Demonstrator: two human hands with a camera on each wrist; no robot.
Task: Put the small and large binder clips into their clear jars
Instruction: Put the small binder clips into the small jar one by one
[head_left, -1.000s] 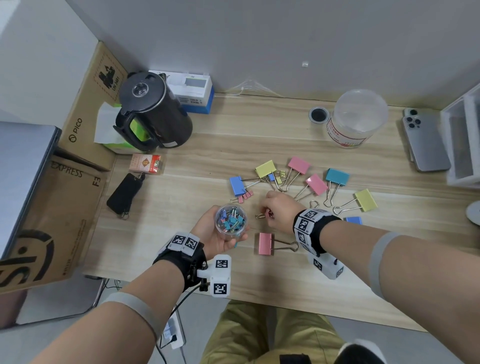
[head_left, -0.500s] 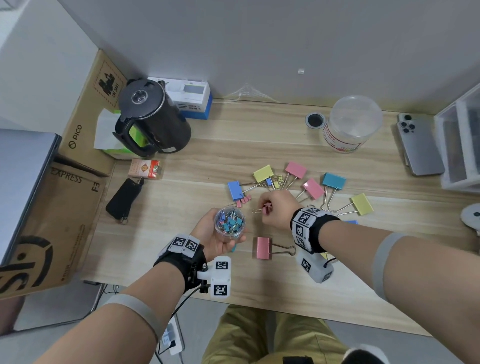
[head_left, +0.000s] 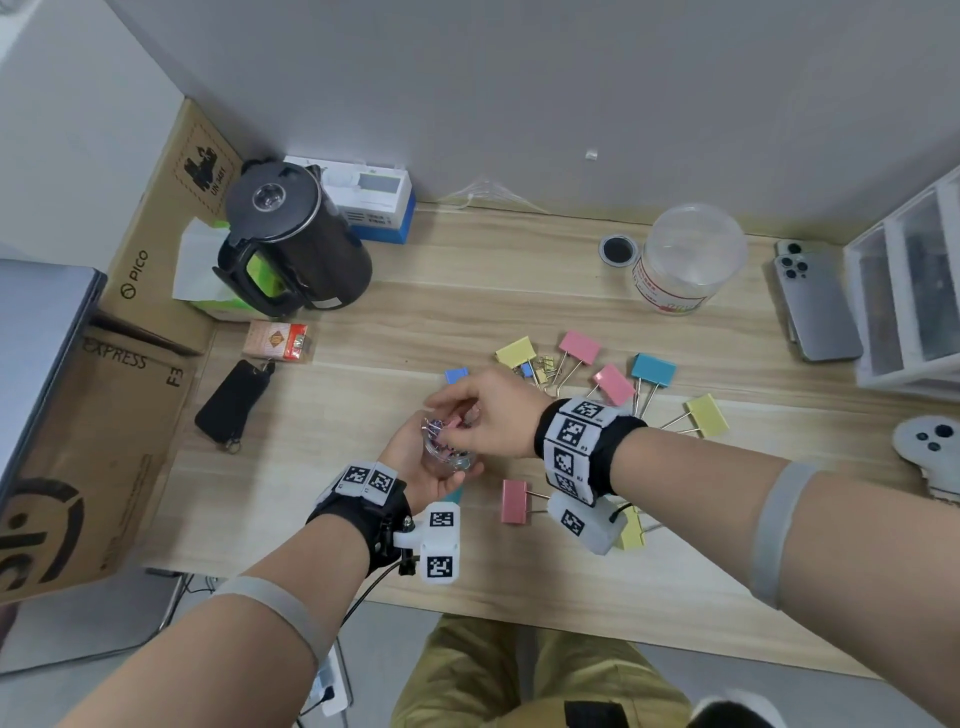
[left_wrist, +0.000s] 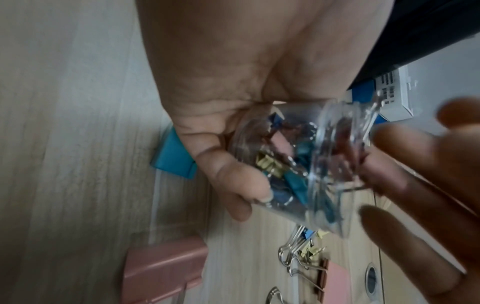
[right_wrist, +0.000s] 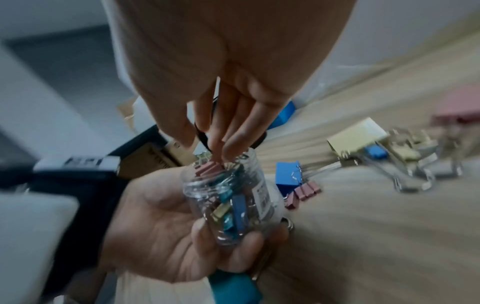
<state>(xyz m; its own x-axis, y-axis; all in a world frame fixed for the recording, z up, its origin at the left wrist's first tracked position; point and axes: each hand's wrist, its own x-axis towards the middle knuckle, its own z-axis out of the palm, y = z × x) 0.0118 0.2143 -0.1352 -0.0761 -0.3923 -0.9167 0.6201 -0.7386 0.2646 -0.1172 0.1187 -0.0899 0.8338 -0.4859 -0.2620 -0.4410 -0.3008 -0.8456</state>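
Note:
My left hand grips a small clear jar of small binder clips, tilted, above the wooden desk. My right hand pinches small pink clips at the jar's mouth. Blue, teal and yellow small clips fill the jar. Large clips lie behind and right of my hands: yellow, pink, blue; another pink one lies near the front. More small pink clips lie beside a large blue clip. The large clear jar stands at the back right.
A black kettle and a white and blue box stand back left. A black pouch and a red pack lie left. Cardboard boxes border the left edge. A phone, white drawers and a controller sit right.
My right hand rose from the desk with small pink clips and moved left to the jar's mouth. My left hand tilted the small jar toward it.

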